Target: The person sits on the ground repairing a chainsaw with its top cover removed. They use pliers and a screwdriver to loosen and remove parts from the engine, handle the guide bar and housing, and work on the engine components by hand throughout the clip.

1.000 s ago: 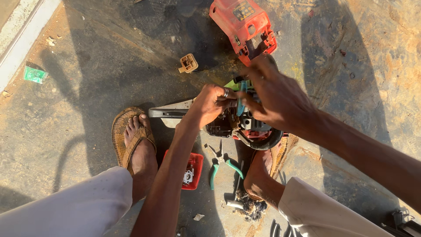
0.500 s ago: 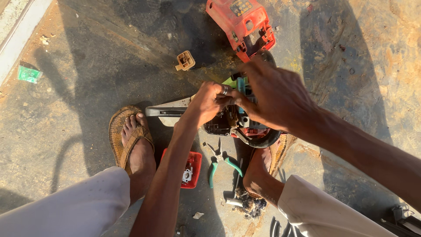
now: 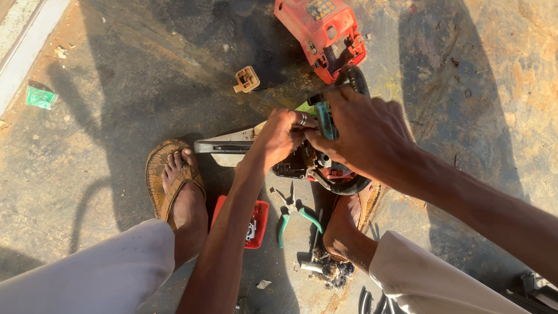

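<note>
The left hand (image 3: 282,136) was closed on the top of the chainsaw engine (image 3: 317,168), which sat on the ground between the feet. The right hand (image 3: 366,136), directly above the engine, gripped a teal-handled tool (image 3: 325,119). Pliers (image 3: 290,212) lay just below the engine.

Stained concrete floor (image 3: 116,70) (dark with oil in the middle) lies in hard sunlight. A pale curb (image 3: 23,40) runs along the upper left.
</note>
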